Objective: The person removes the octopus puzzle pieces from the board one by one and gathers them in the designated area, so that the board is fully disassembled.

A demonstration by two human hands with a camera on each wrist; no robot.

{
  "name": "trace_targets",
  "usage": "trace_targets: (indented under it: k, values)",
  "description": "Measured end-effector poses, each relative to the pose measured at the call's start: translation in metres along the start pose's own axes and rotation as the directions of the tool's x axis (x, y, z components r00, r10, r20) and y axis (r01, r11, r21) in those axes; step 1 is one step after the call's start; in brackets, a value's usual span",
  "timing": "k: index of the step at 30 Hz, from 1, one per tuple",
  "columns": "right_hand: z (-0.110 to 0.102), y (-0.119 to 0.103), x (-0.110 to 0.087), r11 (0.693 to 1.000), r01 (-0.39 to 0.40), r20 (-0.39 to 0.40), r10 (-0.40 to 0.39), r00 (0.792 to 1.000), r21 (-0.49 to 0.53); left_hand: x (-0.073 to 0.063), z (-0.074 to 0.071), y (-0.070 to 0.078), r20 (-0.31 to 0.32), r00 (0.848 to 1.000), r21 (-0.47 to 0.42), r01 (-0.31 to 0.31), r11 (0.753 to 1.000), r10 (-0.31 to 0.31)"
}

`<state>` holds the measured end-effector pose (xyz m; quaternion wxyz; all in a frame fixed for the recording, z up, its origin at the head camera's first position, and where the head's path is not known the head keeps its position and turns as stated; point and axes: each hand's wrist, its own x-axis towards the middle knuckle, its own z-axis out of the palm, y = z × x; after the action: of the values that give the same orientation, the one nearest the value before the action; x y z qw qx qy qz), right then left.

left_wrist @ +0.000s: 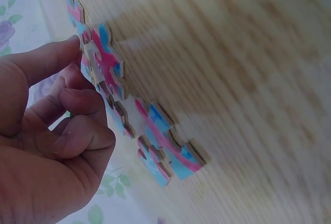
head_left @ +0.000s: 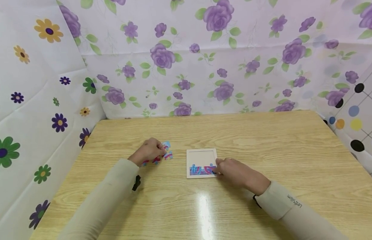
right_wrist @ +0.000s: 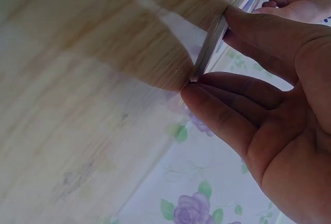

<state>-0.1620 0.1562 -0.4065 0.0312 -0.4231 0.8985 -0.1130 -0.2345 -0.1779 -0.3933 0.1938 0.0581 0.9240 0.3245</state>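
Thumb and fingertips of my left hand (head_left: pixel 150 149) pinch a puzzle piece (left_wrist: pixel 86 52) at the edge of a loose group, the other fingers curled in. Several more jigsaw pieces (left_wrist: pixel 178 157) in pink and light blue lie flat on the table beside that hand. My right hand (head_left: pixel 233 170) grips the right side of a square, pale puzzle frame (head_left: pixel 188 163). In the right wrist view its fingertips meet the frame's edge (right_wrist: pixel 211 45). Purple, blue and pink pieces (head_left: pixel 200 170) fill the frame's near strip, and its upper part shows bare backing.
The wood-grain table (head_left: pixel 263 133) meets a floral cloth (head_left: pixel 197 66) at its far edge. More patterned cloth (head_left: pixel 39 116) hangs along the left side, and a dotted sheet (head_left: pixel 359 113) stands at the right. Light glares off the tabletop in front of the frame.
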Motion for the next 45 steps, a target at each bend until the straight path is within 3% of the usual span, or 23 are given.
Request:
trace_targets:
  k: [6,13,17,26,33,39,45]
  values:
    - [0.001,0.0,0.0,0.999,-0.023,0.026,0.022,0.999,0.042,-0.004,0.0,0.004,0.015,1.0,-0.038,-0.002,0.999,0.003]
    - [0.003,-0.002,-0.003,0.998,-0.016,0.019,0.015,1.0,0.054,-0.01,0.007,0.016,0.069,0.994,-0.042,-0.08,0.996,0.083]
    - [0.003,-0.003,-0.002,0.999,0.004,-0.005,-0.003,1.0,0.04,-0.011,0.012,0.021,0.089,0.993,-0.057,-0.068,0.996,0.073]
    - [0.003,-0.007,0.004,0.999,0.048,0.008,-0.048,0.999,0.007,-0.012,0.023,0.027,0.108,0.987,-0.035,-0.116,0.993,0.12]
    - [0.004,-0.011,0.008,0.997,0.054,0.032,-0.056,0.998,0.057,-0.015,0.034,0.034,0.123,0.981,-0.02,-0.145,0.989,0.147]
    - [0.007,-0.015,0.015,0.995,0.097,0.024,-0.097,0.995,0.017,-0.015,0.043,0.039,0.131,0.976,-0.014,-0.172,0.985,0.172]
    - [0.005,-0.018,0.02,0.998,0.061,0.063,-0.063,0.996,0.034,-0.015,0.049,0.046,0.148,0.973,-0.055,-0.171,0.984,0.177]
